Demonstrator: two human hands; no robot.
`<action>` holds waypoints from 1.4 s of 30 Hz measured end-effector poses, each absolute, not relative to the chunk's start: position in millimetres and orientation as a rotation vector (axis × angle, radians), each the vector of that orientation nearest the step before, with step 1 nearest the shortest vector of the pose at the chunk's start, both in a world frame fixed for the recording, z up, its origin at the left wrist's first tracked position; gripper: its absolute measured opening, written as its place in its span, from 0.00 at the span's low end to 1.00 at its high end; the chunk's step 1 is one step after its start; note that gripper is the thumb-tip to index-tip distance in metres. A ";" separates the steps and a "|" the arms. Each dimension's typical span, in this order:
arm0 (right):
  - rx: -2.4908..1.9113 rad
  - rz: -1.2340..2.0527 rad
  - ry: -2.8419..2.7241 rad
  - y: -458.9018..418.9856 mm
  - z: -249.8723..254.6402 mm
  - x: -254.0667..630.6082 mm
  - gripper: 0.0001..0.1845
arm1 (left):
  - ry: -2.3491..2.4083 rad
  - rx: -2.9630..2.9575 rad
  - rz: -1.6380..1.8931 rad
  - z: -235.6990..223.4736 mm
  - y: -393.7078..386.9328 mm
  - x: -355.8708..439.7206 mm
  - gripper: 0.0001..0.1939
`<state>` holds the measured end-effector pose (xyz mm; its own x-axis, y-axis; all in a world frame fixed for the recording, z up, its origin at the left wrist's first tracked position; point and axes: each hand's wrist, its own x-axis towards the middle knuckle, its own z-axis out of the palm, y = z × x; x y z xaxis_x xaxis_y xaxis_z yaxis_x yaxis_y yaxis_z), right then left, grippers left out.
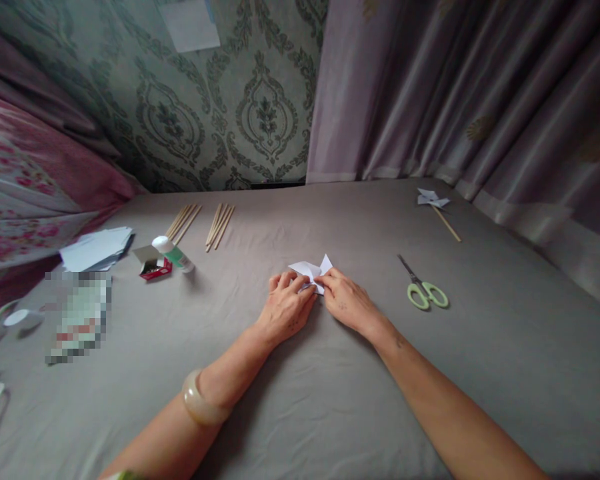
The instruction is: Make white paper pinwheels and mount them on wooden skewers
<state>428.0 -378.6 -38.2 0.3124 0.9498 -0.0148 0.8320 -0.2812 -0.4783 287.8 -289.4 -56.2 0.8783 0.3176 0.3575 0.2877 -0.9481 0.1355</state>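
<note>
A small white folded paper (310,271) lies on the grey cloth-covered surface (300,400) in the middle. My left hand (285,307) rests over the paper's left side, fingers curled down and pressing on it. Close beside it, my right hand (347,301) pinches the paper's right part with its fingertips. Two pointed flaps of the paper stick up beyond my fingers. A pale bangle (200,400) sits on my left wrist.
Green-handled scissors (425,290) lie to the right. A finished paper pinwheel on a stick (437,207) lies far right. Two bundles of wooden sticks (205,223), a glue bottle (175,255), a small red box (155,268) and stacked white paper (97,248) lie at the left.
</note>
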 end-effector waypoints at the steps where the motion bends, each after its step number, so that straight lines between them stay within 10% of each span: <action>1: -2.216 0.409 -1.585 -378.4 -37.9 427.5 0.22 | 0.478 2.973 0.582 -56.2 -289.6 288.0 0.14; 42: -1.891 0.170 -1.625 -397.8 -54.9 429.0 0.15 | 1.088 2.332 1.062 -48.0 -270.9 281.1 0.12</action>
<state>429.0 -397.8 -54.9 0.2302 0.9267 0.2971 0.8452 -0.0390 -0.5331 281.1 -270.9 -48.0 0.4224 0.7674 0.4824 0.5002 -0.6412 0.5820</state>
